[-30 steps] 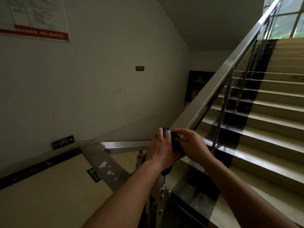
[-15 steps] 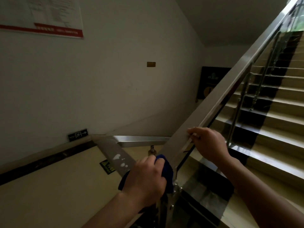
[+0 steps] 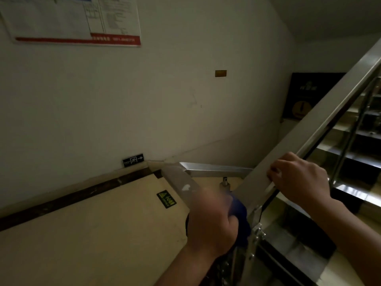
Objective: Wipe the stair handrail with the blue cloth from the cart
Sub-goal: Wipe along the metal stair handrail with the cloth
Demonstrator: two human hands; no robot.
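Against dim walls, the handrail is gripped at 3 o'clock by the right hand and the blue cloth at 6 o'clock by the left hand.

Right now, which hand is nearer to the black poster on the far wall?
Right. The right hand grips the sloping rail below the poster; the left hand, holding the cloth, is lower, farther away.

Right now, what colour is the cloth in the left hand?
Dark blue; the cloth in the left hand shows best in the head view.
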